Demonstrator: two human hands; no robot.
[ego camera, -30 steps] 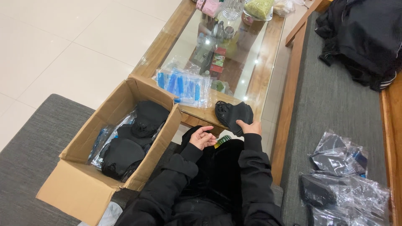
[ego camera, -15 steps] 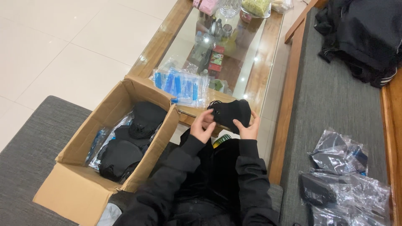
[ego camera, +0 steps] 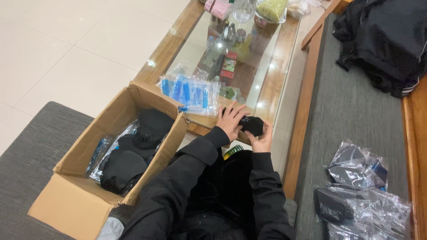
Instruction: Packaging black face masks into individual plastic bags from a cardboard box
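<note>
A small black fabric piece (ego camera: 252, 125), folded into a compact bundle, rests at the near edge of the glass-topped coffee table (ego camera: 284, 66). My left hand (ego camera: 231, 120) lies over its left side with fingers spread. My right hand (ego camera: 263, 137) grips its right and lower side. Both arms wear black sleeves. To the left stands an open cardboard box (ego camera: 78, 195) with black fabric items (ego camera: 151, 126) and clear plastic bags inside.
A stack of clear bags with blue contents (ego camera: 191, 91) lies on the table's near left. Bottles, a glass and snacks crowd its far end. Bagged black items (ego camera: 356, 186) lie on the grey sofa at right; a black jacket (ego camera: 387, 40) is further back.
The black fabric piece, spread out a second ago, has been folded smaller. My left hand came up from my lap onto it, and both hands now press it at the table edge.
</note>
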